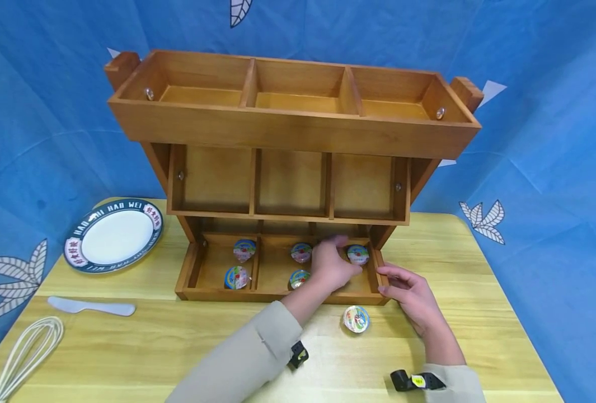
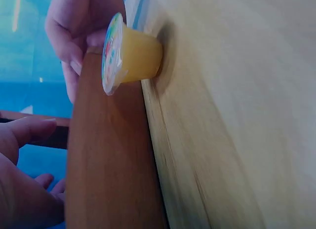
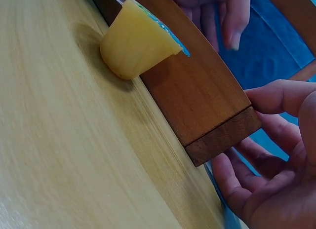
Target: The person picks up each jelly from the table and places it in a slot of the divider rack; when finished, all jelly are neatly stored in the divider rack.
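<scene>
My left hand (image 1: pixel 332 266) reaches over the front wall into the bottom tray of a wooden rack (image 1: pixel 282 296). Its thumb is spread from the fingers, close beside a jelly cup (image 1: pixel 358 254) in the right compartment; nothing shows between them. At the tray's front right corner my right hand (image 1: pixel 416 296) grips the wood, with fingers bent around the corner (image 3: pixel 224 135). A yellow jelly cup (image 1: pixel 356 319) with a printed foil lid stands upright on the table just before the tray. More jelly cups (image 1: pixel 244 250) sit in the left and middle compartments, one partly hidden by my left forearm.
The rack's upper tray (image 1: pixel 298 126) and middle tray (image 1: pixel 291 184) overhang the bottom one. To the left on the table lie a blue-rimmed plate (image 1: pixel 76 235), a white knife (image 1: pixel 93 307) and a whisk (image 1: pixel 28 355). Blue cloth (image 1: pixel 544 140) hangs behind.
</scene>
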{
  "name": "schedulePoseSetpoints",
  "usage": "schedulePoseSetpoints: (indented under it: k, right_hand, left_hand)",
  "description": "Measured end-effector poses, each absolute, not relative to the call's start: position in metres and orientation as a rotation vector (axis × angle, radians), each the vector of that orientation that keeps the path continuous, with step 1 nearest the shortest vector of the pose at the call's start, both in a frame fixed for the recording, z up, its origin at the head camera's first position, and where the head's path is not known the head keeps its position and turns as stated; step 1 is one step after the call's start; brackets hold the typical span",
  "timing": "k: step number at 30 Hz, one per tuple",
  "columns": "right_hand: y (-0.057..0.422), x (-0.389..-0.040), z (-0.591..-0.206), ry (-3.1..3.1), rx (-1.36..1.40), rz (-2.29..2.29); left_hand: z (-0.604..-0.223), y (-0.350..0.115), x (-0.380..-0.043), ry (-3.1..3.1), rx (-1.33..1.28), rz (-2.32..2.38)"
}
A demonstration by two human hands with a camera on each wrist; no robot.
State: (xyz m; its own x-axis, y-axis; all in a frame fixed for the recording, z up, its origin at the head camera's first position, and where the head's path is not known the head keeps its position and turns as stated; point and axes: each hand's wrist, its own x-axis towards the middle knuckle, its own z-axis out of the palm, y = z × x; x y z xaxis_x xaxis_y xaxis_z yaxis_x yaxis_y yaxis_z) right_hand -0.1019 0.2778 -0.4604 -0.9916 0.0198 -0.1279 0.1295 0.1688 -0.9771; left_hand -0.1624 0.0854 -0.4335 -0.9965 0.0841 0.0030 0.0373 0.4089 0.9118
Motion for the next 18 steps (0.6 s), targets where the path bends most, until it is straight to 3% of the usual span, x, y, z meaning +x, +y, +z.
schedulePoseSetpoints:
  k: [13,18]
  right_hand:
    - [0.278,-0.102,-0.460,2.331,0.148,-1.961]
    - [0.278,-0.102,-0.460,2.335,0.150,-1.958]
  left_hand:
    - [-0.420,0.039,-0.106,2.375,0.435,1.859]
    - [-0.426,0.026,-0.084,2.222,0.433,1.903]
